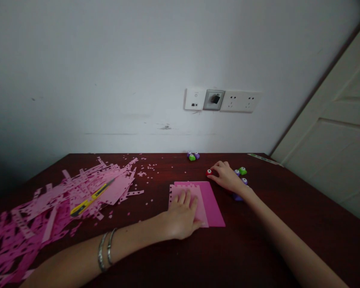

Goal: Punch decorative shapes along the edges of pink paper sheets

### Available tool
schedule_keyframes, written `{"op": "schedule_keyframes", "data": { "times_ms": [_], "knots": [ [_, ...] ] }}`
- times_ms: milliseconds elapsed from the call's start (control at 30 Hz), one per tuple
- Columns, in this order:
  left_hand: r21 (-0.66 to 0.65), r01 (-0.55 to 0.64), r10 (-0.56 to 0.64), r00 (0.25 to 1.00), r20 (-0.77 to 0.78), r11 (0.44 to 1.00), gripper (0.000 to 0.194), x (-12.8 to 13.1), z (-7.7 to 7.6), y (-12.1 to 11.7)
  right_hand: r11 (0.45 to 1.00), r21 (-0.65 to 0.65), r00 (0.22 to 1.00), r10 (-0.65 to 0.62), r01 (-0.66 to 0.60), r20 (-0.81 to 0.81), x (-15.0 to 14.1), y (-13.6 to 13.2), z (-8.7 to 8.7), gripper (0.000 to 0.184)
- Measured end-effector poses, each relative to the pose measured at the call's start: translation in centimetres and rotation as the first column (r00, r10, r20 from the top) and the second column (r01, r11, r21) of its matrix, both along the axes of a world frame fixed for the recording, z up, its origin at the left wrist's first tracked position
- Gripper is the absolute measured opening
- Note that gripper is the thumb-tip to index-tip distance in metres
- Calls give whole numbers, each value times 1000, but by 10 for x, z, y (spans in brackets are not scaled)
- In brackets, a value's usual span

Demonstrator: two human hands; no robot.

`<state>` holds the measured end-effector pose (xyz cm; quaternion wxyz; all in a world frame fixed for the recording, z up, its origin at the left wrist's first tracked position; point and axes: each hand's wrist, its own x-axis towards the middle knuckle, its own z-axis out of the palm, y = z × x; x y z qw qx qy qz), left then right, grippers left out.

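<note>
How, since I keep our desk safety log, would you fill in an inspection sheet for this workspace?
Surface: dark red-brown tabletop.
Job's things: light pink sheet, notched along two edges, overlapping a deeper pink sheet; red paper punch; green and purple punches in two groups.
Clutter: heaped pink paper strips at left, yellow utility knife lying on them; scattered paper bits.
Hands: left hand flat on the light pink sheet; right hand at the red paper punch, grip unclear.
Cables: nothing seen.
Surroundings: white wall with sockets; pale panelled door at right.
</note>
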<state>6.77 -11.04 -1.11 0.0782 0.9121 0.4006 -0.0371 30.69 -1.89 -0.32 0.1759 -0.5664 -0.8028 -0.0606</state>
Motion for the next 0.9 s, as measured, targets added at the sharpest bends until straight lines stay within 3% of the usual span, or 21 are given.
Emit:
{"op": "schedule_keyframes", "data": {
  "times_ms": [200, 467, 700, 900],
  "knots": [
    [24, 5, -5, 1000, 11, 1000, 80, 0, -3, 1, 995, 32, 993, -93, 91, 70, 14, 4, -8, 31],
    [26, 18, -19, 1000, 22, 999, 84, 1, -4, 0, 986, -29, 982, -162, 166, 100, 16, 3, -9, 36],
    [25, 13, -14, 999, 35, 1000, 87, 1, -6, 1, 982, -38, 982, -186, 187, 28, 17, 5, -6, 46],
    [54, 28, -32, 997, 68, 998, 84, 2, 8, 4, 992, -7, 991, -124, 124, -46, 8, 2, 8, 31]
  ]
}}
